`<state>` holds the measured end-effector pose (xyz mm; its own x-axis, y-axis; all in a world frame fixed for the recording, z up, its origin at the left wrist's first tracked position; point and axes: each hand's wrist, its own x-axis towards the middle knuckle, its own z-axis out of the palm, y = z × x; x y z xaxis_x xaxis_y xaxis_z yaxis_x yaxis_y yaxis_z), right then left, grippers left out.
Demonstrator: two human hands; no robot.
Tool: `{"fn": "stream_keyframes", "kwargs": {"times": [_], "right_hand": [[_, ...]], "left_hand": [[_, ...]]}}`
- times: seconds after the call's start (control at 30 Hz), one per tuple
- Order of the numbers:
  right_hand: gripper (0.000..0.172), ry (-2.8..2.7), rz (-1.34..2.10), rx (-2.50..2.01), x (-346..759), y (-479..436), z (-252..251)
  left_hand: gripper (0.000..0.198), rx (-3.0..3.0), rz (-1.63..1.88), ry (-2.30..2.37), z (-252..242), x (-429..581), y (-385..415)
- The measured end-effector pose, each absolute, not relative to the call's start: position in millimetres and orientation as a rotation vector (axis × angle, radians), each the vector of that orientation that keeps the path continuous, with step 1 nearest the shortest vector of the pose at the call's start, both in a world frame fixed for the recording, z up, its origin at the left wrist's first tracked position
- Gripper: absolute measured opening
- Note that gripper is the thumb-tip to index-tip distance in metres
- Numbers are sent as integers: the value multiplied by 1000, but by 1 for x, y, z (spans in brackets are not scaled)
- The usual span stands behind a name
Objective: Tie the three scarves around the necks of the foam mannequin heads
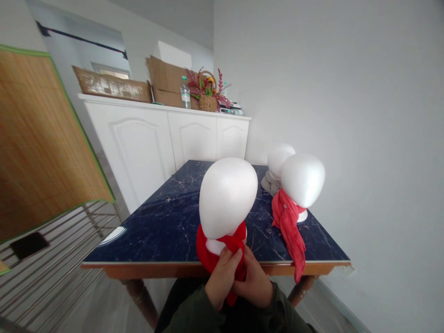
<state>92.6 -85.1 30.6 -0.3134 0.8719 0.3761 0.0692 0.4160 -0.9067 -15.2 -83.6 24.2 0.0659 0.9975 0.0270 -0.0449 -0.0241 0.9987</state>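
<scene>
A white foam mannequin head (227, 196) stands at the near edge of the table. Around its neck goes a bright red scarf (204, 247), its ends gathered at the front. My left hand (224, 276) is closed on the scarf just below the mannequin's chin. Close beside it, my right hand (255, 283) grips the same scarf, with fabric running between the two hands and hanging below them. Parts of the fingers and the crossing of the cloth are hidden behind my hands.
To the right, a second mannequin head (303, 179) wears a coral-red scarf (289, 226) hanging over the table edge. Behind it is a third head (279, 157) with grey cloth (272, 182). The dark blue marbled table (166, 212) meets a wall (347, 115); a metal rack (62, 263) stands left.
</scene>
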Motion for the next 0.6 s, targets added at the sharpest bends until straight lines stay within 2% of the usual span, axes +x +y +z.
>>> {"fn": "stream_keyframes", "kwargs": {"times": [0.13, 0.27, 0.4, 0.5, 0.6], "right_hand": [[30, -1366, 1307, -850, 92, -83, 23], [31, -919, 1587, -685, 92, -81, 13], [34, -790, 1761, -547, 94, -77, 12], [31, -825, 1756, -671, 102, -69, 8], [21, -902, 1564, -873, 117, -57, 4]], "left_hand": [[41, 1130, 1195, 1052, 29, -19, -84], [35, 993, 1136, 894, 31, -26, -80], [31, 896, 1095, 806, 30, -30, -68], [31, 723, 1047, 715, 33, -34, -59], [23, 558, 1042, 635, 38, -42, -55]]}}
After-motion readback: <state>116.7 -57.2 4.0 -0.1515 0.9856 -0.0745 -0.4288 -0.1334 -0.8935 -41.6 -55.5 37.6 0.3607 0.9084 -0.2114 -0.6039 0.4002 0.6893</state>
